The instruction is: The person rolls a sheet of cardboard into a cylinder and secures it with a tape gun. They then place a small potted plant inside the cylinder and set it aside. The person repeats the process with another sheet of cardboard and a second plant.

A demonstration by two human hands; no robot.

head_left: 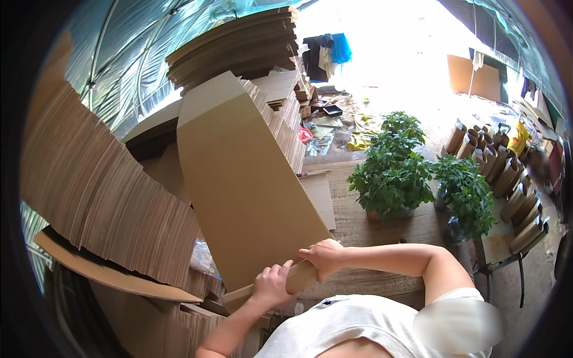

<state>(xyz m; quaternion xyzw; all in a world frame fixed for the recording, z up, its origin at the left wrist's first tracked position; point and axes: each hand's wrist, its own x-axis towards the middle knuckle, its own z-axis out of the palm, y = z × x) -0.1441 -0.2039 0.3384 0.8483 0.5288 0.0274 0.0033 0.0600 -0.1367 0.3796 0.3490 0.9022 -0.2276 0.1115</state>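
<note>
A long brown cardboard sheet [245, 179] slants away from me, its far end creased and lying toward the stacks at the back left. Its near edge is bent up into a narrow flap. My left hand [273, 286] is closed over that flap, left of its middle. Close beside it, my right hand [322, 258] grips the flap near the sheet's right corner, fingers curled over the edge. Part of the fingers of both hands is hidden by the cardboard.
Tall stacks of flat cardboard [113, 191] stand at left, with another stack [233, 48] behind. Leafy potted plants [394, 179] sit on the wooden table [358, 238] to the right. Rolled cardboard sleeves [507, 173] stand in rows at far right. Plastic bags [325, 140] lie farther back.
</note>
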